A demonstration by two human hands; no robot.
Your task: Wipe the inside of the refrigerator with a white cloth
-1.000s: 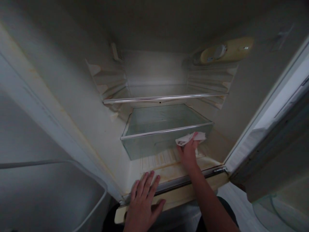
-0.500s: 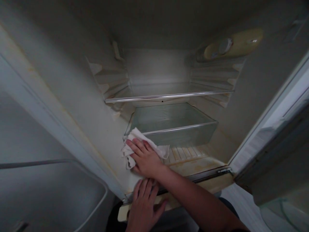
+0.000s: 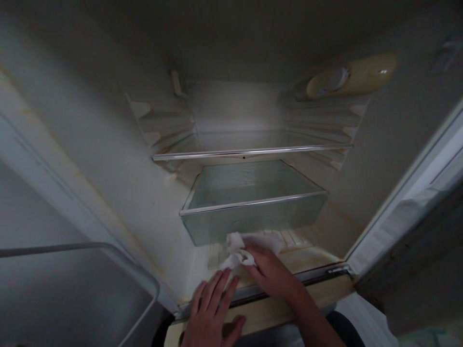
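Inside an opened fridge, my right hand [image 3: 269, 270] grips a white cloth [image 3: 238, 258] low down, on the ridged floor of the compartment in front of the clear drawer [image 3: 253, 214]. Its fingertips are partly hidden by the cloth. My left hand [image 3: 213, 308] rests on the fridge's front bottom edge [image 3: 267, 313], fingers spread and holding nothing, just to the left of the cloth.
A glass shelf [image 3: 249, 142] with a shiny front rim spans the fridge above the drawer. A yellowish lamp housing [image 3: 354, 77] with a dial is on the upper right wall. Brownish stains [image 3: 304, 255] mark the floor. An open door [image 3: 419, 250] stands at the right.
My right hand and the cloth have moved from the left wall by the drawer's corner down and right onto the compartment floor. My left hand stays at the front edge. The view has shifted slightly.
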